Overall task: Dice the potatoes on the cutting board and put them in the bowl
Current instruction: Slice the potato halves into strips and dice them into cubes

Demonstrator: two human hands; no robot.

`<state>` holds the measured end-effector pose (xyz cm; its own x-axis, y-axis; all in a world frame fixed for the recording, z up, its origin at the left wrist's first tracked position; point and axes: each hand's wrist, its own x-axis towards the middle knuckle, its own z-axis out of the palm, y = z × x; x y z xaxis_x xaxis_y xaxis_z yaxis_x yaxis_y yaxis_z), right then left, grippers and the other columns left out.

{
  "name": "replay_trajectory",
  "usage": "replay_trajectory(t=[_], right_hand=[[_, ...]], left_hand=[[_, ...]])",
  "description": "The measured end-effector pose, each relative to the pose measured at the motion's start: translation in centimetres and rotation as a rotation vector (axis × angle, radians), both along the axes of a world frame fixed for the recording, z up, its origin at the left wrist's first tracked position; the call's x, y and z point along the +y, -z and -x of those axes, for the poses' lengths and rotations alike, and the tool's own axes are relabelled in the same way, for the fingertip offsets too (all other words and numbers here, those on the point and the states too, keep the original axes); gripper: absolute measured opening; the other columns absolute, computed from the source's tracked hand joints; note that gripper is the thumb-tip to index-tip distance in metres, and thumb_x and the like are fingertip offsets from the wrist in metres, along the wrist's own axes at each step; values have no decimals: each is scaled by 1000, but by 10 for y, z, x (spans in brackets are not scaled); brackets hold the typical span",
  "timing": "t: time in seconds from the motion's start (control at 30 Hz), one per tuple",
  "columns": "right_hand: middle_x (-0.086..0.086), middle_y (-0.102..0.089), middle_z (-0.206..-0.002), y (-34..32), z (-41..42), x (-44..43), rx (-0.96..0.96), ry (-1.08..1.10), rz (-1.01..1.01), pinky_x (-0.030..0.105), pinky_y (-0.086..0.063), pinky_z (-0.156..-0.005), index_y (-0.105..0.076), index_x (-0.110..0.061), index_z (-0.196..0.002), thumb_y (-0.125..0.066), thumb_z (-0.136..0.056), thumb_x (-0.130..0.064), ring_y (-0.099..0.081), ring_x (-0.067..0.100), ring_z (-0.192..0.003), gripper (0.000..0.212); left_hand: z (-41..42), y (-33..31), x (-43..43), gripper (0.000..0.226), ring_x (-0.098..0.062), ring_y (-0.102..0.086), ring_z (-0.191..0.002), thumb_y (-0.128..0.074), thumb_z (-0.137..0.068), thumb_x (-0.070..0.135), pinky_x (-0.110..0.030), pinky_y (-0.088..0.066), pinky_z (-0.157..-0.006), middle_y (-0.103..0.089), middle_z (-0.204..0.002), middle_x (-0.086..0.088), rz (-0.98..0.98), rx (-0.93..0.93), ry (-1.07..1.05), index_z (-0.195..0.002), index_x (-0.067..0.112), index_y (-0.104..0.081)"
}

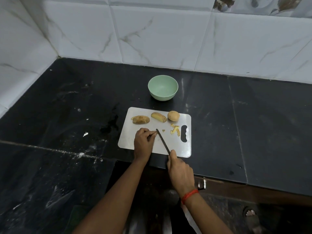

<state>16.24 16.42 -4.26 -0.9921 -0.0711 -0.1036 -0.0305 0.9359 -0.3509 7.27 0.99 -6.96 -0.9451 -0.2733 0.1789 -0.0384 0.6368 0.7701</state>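
Note:
A white cutting board [175, 147] lies on the black counter. On its far side sit a sliced potato half [140, 119], a second sliced piece [158, 117] and a whole potato [173, 116]. Small cut bits [175, 130] lie near the board's handle slot. My left hand [143, 142] pinches a thin potato strip [154, 132] against the board. My right hand [179, 169] grips the handle of a knife [163, 141], whose tip meets the strip. An empty pale green bowl [163, 87] stands behind the board.
The black stone counter [67, 115] has white specks and smears at the left. Tiled walls [152, 31] close off the back and left. The counter's front edge [219, 179] runs just below the board, with a drawer handle under it.

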Motion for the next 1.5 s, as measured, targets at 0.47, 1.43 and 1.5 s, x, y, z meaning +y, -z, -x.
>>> replay_trajectory(t=[0.47, 1.43, 1.5], right_hand=[[3, -62, -69, -4, 20, -17, 44, -9, 67, 38, -47, -51, -34, -20, -100, -30, -107, -31, -61, 29, -59, 13], [1, -61, -74, 3, 16, -18, 19, -59, -15, 37, -48, -52, -32, -22, -108, -32, -106, -27, -60, 25, -59, 5], [1, -62, -76, 2, 16, -18, 0, -73, -43, 35, -47, -52, -34, -21, -114, -32, -106, -26, -60, 24, -60, 10]], left_hand=[[-1, 0, 0, 16, -14, -56, -88, -74, -91, 18, -22, -47, -73, -63, -93, 1, 13, 7, 2, -104, 10, -79], [-8, 0, -8, 15, -12, -57, -89, -71, -93, 20, -32, -55, -72, -63, -95, 5, 43, 34, 25, -102, 10, -79], [-8, -1, -8, 15, -11, -55, -89, -71, -93, 19, -29, -53, -72, -63, -95, 5, 63, 36, 24, -102, 10, -79]])
